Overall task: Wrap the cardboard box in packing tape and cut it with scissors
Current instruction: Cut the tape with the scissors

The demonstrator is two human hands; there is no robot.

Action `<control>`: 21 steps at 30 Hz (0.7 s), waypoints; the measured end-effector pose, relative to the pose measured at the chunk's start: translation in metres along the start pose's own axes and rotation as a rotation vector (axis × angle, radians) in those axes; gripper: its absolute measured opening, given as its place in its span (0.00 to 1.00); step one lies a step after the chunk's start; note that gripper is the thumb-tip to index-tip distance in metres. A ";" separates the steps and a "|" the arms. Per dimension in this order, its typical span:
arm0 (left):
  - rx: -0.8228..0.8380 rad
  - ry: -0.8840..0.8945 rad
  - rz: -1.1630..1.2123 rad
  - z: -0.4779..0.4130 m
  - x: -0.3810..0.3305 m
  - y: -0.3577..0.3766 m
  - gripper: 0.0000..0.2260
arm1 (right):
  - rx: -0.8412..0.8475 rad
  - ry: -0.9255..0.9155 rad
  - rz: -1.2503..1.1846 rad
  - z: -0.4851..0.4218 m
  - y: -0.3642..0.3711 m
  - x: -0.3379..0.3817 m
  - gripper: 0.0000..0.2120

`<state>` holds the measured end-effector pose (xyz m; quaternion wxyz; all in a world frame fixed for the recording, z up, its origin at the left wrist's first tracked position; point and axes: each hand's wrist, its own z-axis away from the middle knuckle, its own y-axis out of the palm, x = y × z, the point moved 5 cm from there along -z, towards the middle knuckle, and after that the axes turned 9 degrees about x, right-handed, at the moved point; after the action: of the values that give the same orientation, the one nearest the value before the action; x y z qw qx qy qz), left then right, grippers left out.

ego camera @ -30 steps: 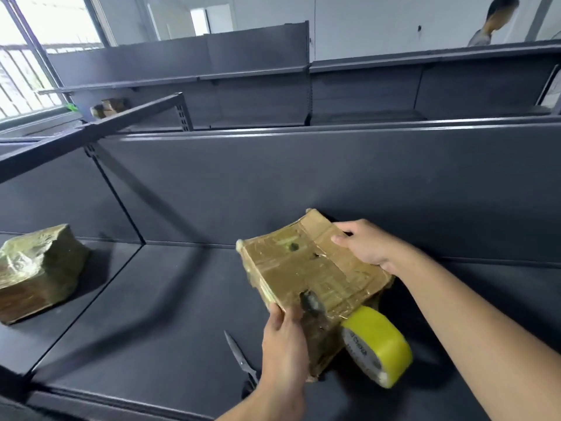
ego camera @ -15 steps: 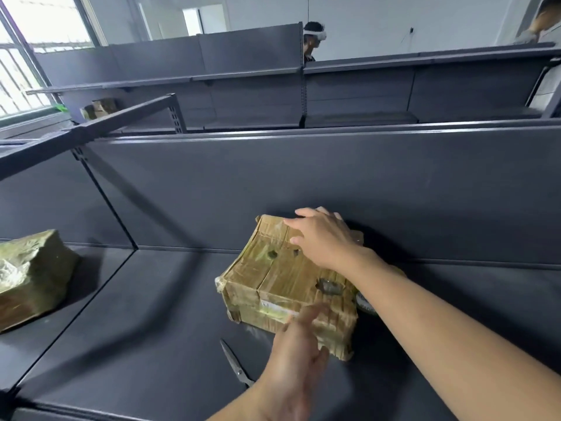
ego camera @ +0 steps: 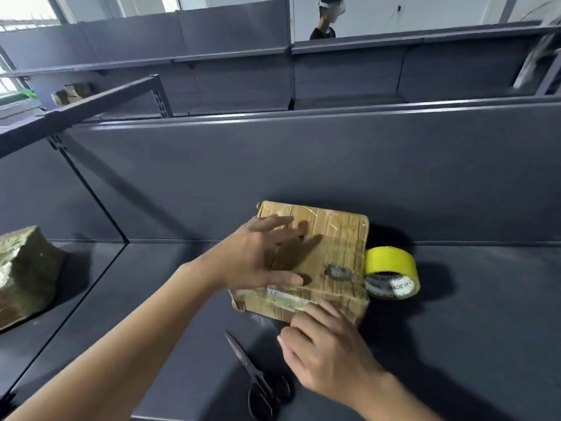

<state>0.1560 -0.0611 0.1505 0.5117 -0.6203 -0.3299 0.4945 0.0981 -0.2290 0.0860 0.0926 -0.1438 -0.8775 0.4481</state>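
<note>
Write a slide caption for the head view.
Both hands, left and right, press the taped cardboard box on the shelf; tape roll beside it, scissors nearby.

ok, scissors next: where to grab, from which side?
Take the scissors by the black loop handles, nearest the person, coming from above. They lie flat and shut on the shelf, blades pointing away toward the box. The right hand is closest.

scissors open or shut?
Shut: the scissors lie on the shelf with blades together, no hand on them.
</note>
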 end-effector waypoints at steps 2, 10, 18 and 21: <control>0.139 -0.047 -0.011 -0.018 0.006 0.020 0.40 | 0.201 0.027 -0.103 0.005 0.023 0.006 0.13; 0.264 -0.198 -0.154 -0.024 0.004 0.035 0.39 | 0.844 0.331 -0.285 -0.009 0.051 0.029 0.21; 0.257 -0.227 -0.140 -0.021 0.002 0.034 0.37 | 1.147 0.480 -0.146 -0.013 0.057 0.041 0.18; 0.281 -0.235 -0.147 -0.020 0.000 0.033 0.38 | 1.141 0.492 -0.095 -0.008 0.056 0.039 0.18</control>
<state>0.1720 -0.0759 0.1187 0.5859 -0.4552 -0.3596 0.5659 0.0736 -0.1781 0.0464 0.3742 -0.1316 -0.4582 0.7954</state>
